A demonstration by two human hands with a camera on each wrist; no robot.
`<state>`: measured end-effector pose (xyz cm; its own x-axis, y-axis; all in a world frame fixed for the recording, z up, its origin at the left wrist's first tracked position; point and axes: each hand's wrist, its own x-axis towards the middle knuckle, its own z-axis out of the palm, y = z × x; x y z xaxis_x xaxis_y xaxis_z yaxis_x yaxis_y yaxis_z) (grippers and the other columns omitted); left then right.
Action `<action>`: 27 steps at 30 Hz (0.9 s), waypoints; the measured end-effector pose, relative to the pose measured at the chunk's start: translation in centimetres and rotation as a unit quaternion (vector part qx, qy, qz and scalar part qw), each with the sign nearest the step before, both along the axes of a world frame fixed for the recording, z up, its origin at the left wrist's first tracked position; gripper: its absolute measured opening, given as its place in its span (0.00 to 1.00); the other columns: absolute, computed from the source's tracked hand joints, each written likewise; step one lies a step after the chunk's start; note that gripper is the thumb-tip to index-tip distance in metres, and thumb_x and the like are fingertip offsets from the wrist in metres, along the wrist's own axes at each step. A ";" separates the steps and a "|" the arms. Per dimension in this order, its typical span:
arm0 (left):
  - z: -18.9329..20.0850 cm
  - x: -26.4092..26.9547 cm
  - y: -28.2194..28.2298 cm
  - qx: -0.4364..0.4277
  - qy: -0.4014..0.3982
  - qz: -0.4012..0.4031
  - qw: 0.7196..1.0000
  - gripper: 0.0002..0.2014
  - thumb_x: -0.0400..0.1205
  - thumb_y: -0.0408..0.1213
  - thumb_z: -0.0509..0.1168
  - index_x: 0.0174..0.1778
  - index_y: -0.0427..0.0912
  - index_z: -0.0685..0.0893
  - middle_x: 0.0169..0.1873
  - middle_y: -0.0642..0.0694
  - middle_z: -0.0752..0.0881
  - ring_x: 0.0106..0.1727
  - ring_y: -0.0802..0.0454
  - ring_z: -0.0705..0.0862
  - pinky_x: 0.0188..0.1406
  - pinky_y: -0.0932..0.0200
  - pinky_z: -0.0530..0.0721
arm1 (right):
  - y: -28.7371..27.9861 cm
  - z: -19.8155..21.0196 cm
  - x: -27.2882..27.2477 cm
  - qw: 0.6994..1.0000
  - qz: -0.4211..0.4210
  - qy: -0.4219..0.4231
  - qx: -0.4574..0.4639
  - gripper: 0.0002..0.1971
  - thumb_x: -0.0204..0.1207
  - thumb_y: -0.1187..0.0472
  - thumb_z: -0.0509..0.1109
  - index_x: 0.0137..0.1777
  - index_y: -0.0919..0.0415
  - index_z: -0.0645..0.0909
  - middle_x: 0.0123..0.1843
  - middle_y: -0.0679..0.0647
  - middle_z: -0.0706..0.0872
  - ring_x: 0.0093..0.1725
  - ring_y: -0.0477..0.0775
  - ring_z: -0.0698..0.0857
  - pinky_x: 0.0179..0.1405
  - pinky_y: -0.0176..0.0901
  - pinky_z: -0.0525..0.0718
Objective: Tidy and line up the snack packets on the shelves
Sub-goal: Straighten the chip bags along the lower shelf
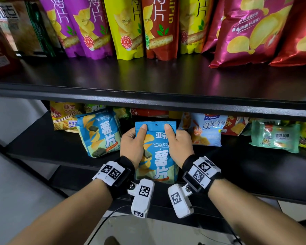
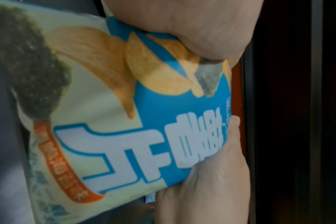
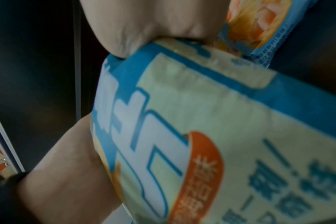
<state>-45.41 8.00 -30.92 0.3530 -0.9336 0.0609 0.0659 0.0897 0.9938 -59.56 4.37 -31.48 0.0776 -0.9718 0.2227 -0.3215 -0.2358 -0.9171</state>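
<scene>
A blue seaweed chip packet (image 1: 157, 152) stands upright in front of the lower shelf (image 1: 42, 145), held between both hands. My left hand (image 1: 133, 144) grips its left edge with the thumb on the front near the top. My right hand (image 1: 178, 142) grips the right edge the same way. The left wrist view shows the packet (image 2: 125, 121) from close up, pinched by my left hand (image 2: 201, 30), and the right wrist view shows the packet (image 3: 201, 121) under my right hand (image 3: 144, 27). A matching blue packet (image 1: 100, 133) leans just to the left on the shelf.
A light blue shrimp chip packet (image 1: 205, 131) lies right of my hands, with a green packet (image 1: 276, 137) further right and a yellow packet (image 1: 64, 115) at the back left. Tall purple, yellow and red packets (image 1: 129, 27) stand along the upper shelf (image 1: 148, 96).
</scene>
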 end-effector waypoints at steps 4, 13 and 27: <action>0.2 0.3 -0.1 -0.008 -0.012 -0.011 1.000 0.20 0.91 0.44 0.58 0.40 0.48 0.92 0.37 0.45 0.94 0.33 0.47 0.90 0.30 0.55 0.87 | -0.1 0.9 -0.2 0.999 -0.007 0.026 -0.021 0.33 0.87 0.45 0.55 0.27 0.71 0.74 0.28 0.69 0.82 0.31 0.67 0.82 0.36 0.60 0.81; -2.3 0.9 1.7 0.044 0.059 -0.148 0.986 0.35 0.68 0.34 0.81 0.71 0.36 0.77 0.61 0.37 0.89 0.61 0.38 0.89 0.60 0.43 0.88 | -1.4 0.6 -1.0 0.996 -0.038 -0.049 0.063 0.28 0.85 0.43 0.59 0.25 0.57 0.74 0.23 0.45 0.81 0.24 0.35 0.79 0.28 0.29 0.75; -1.6 1.5 1.9 0.105 0.049 -0.207 0.971 0.39 0.69 0.39 0.81 0.75 0.43 0.73 0.66 0.42 0.88 0.66 0.43 0.87 0.65 0.47 0.86 | 0.4 -1.0 -2.4 0.950 0.108 -0.206 0.208 0.16 0.77 0.60 0.75 0.63 0.60 0.84 0.57 0.58 0.91 0.55 0.59 0.91 0.53 0.52 0.90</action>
<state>-43.94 9.89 -32.53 -0.0608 -0.9849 -0.1618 0.1484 -0.1692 0.9743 -61.98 4.77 -32.48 0.2743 -0.9538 -0.1230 0.0990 0.1552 -0.9829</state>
